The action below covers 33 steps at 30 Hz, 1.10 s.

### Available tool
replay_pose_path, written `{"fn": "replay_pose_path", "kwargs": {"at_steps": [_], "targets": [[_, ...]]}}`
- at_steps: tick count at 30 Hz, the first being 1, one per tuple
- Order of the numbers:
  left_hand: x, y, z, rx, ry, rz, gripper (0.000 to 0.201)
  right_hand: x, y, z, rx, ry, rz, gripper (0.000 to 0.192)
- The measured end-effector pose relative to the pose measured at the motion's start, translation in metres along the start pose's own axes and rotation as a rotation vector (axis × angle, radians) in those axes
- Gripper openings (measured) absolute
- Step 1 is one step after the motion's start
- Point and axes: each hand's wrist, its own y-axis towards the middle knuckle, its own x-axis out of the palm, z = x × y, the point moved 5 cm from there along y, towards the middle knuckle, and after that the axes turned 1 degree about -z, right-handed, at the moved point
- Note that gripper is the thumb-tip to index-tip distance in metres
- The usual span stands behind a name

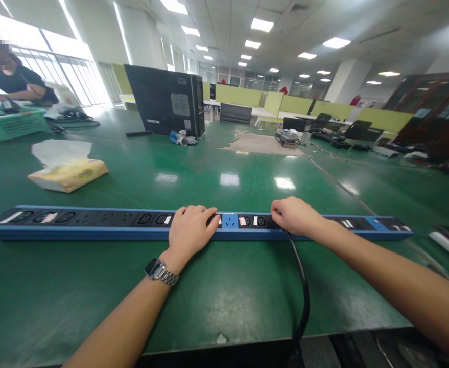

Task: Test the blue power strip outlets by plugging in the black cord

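Note:
A long blue and black power strip (117,219) lies across the green table in front of me, with a row of sockets facing up, some of them with white labels. My left hand (191,227) is laid over its middle, fingers curled over the far edge and thumb along the top, gripping it. To the right, the closed fingers of my right hand (295,214) are at the sockets. From under them a black power cord (303,276) runs down over the table's front edge. The plug end is hidden inside my right hand.
Behind the strip stand a tissue pack (71,174) and a black computer case (166,99) with gloves (183,138) beside it. A green basket (13,122) is at the far left, where another person (13,76) sits. Loose parts (288,137) lie farther back.

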Motion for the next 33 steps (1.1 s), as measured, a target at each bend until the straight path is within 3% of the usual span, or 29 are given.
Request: {"fn": "replay_pose_path", "kwargs": {"at_steps": [4,10,12,15,19,27,33], "targets": [[-0.001,0.000,0.001,0.001,-0.005,0.007,0.045,0.001,-0.003,0.002,0.009,0.042,0.018,0.035],[-0.001,0.001,0.001,-0.003,0.010,0.006,0.044,-0.059,-0.008,0.034,0.001,0.196,0.205,0.034],[-0.001,0.001,0.001,-0.005,0.017,0.005,0.044,-0.050,-0.008,0.051,-0.054,0.129,0.083,0.029],[-0.001,0.001,0.001,-0.006,0.025,-0.007,0.045,-0.016,-0.011,0.077,-0.085,0.074,-0.065,0.029],[-0.001,0.001,0.002,-0.002,0.018,0.000,0.045,0.009,-0.014,0.105,-0.017,0.133,-0.014,0.032],[0.000,0.002,0.001,-0.010,0.031,-0.006,0.045,0.016,-0.034,0.163,0.067,0.129,-0.036,0.032],[0.000,0.002,0.001,-0.013,0.028,-0.010,0.044,0.025,-0.043,0.177,0.058,0.117,-0.052,0.035]]}}
